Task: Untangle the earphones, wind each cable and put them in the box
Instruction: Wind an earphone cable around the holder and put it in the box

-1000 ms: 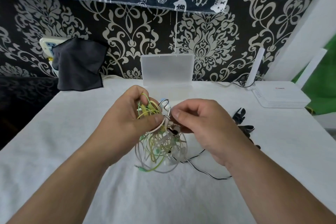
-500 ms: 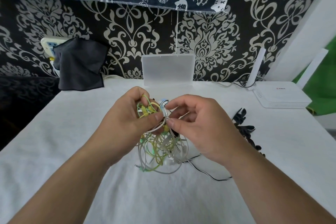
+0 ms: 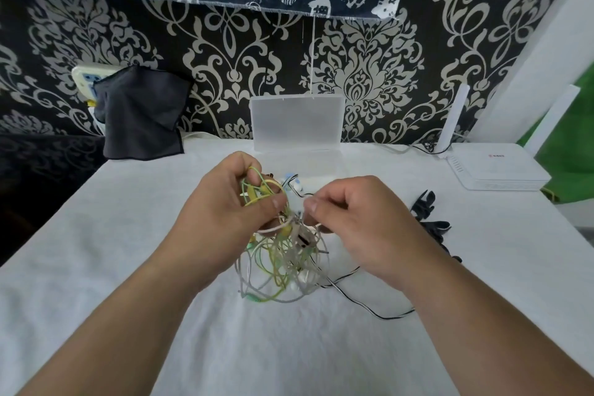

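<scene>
A tangle of earphone cables (image 3: 283,264), yellow-green, white and pinkish, hangs between my hands over the white table (image 3: 128,267). My left hand (image 3: 225,215) grips the upper part of the bundle, with yellow loops showing between its fingers. My right hand (image 3: 350,222) pinches a strand at the bundle's top right. A black cable (image 3: 363,302) trails from the tangle onto the table under my right wrist. The translucent plastic box (image 3: 295,120) stands open at the back of the table, its lid upright against the wall.
Several black clips (image 3: 430,219) lie to the right of my right hand. A white router (image 3: 501,170) sits at the back right, and a dark cloth (image 3: 141,116) hangs over a power strip at the back left. Patterned wallpaper closes the far side.
My right hand has moved slightly right and drawn its pinched strand away from my left hand. The bundle stays held in my left hand at the same height.
</scene>
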A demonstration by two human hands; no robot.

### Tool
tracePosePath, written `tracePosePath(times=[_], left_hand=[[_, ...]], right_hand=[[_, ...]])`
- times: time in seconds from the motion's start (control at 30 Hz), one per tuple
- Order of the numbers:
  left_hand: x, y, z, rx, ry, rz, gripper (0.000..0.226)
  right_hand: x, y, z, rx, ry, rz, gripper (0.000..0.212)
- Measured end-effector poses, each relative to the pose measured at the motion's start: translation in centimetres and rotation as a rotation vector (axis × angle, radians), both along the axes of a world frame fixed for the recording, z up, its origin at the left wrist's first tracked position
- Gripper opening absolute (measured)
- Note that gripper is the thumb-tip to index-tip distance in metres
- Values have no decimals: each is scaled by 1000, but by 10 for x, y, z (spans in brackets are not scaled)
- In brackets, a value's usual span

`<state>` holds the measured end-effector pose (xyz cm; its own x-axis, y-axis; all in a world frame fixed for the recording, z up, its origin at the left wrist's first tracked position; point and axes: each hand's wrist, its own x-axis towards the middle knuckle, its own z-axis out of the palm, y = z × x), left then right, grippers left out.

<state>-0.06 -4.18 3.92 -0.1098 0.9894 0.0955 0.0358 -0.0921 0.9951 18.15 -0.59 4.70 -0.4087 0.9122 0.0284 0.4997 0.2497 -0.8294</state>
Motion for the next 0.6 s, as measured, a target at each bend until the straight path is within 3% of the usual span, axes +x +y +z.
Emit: tracePosePath(times=[0.07, 0.13, 0.23, 0.33, 0.5, 0.6], left_hand=[[-1, -1, 2, 6, 21, -5, 30], [-1, -2, 4, 8, 33, -43, 31], [1, -4, 4, -1, 66, -125, 33], [0, -6, 4, -3, 100, -152, 35], [-15, 2, -2, -71, 236, 123, 28], [-19, 6, -5, -142, 215, 165, 38]], right_hand=[[4, 3, 0, 63, -37, -78, 20], [5, 2, 3, 153, 47, -80, 12], [4, 1, 3, 222, -28, 44, 39], [2, 1, 3, 208, -57, -9, 7], [10, 6, 11, 77, 218, -161, 30], [6, 7, 8, -55, 387, -150, 41]])
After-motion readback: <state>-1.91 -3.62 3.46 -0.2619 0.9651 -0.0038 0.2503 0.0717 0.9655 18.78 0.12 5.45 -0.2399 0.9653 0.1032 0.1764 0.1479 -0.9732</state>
